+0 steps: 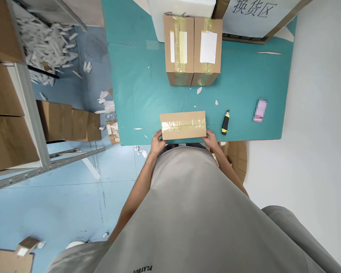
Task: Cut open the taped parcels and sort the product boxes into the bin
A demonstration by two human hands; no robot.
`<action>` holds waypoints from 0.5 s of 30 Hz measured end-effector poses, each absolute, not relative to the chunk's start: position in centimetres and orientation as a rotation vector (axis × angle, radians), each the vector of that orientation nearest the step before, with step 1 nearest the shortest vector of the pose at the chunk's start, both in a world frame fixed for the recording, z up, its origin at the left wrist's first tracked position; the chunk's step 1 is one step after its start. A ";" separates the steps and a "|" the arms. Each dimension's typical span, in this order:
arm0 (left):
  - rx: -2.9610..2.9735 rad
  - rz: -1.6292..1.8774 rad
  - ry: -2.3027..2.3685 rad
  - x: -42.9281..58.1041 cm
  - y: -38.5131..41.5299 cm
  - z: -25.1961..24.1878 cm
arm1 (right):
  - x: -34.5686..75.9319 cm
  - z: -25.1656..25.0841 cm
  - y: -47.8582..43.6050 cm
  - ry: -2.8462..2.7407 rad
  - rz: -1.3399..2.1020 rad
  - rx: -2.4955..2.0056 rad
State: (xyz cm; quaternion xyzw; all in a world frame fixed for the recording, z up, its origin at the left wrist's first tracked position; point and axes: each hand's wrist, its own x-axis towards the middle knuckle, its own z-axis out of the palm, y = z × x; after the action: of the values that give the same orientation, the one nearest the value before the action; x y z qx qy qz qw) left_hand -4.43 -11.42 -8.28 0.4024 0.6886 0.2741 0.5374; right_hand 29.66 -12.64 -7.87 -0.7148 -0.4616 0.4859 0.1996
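A long cardboard box [183, 131] with clear yellowish tape along its top lies at the front edge of the green table. My left hand [158, 142] grips its left end near the lower corner. At the lower right corner, my right hand [211, 139] holds the other end, its fingers partly hidden by the box. A black and yellow utility knife [225, 122] lies just right of the box. Farther back, two taped cardboard boxes [179, 45] with white labels stand side by side.
The green table [136, 87] carries paper scraps and a blurred pink item [260, 110] at right. Large white boxes stand at the back. On the left are a metal shelf [31, 110] with cartons, more cartons [57, 120] and a paper-scrap heap [45, 45]. A white wall borders the right.
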 end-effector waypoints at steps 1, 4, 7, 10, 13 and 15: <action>0.954 0.661 1.626 -4.7 -11.2 -7.9 | 29.7 -7.4 -12.4 -1.268 1.373 -1.970; 0.943 0.699 1.585 -5.5 -10.5 -6.6 | 30.1 -5.8 -11.5 -1.232 1.382 -1.876; 0.957 0.736 1.585 -5.9 -9.7 -5.5 | 29.8 -4.4 -10.4 -1.238 1.332 -1.809; 0.951 0.722 1.648 -5.5 -8.8 -5.5 | 28.9 -4.3 -9.2 -1.217 1.326 -1.805; 0.871 0.697 1.689 -5.1 -8.1 -6.4 | 28.2 -5.1 -8.8 -1.145 1.363 -1.818; 0.795 0.726 1.672 -5.1 -8.1 -7.1 | 28.3 -5.7 -9.0 -1.049 1.378 -1.834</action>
State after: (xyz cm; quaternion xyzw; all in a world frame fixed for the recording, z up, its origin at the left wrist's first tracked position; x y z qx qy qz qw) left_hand -5.08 -8.13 -7.09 0.3353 0.7049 0.3062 0.5449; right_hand 28.30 -8.96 -5.69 -0.6924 -0.3963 0.5203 0.3047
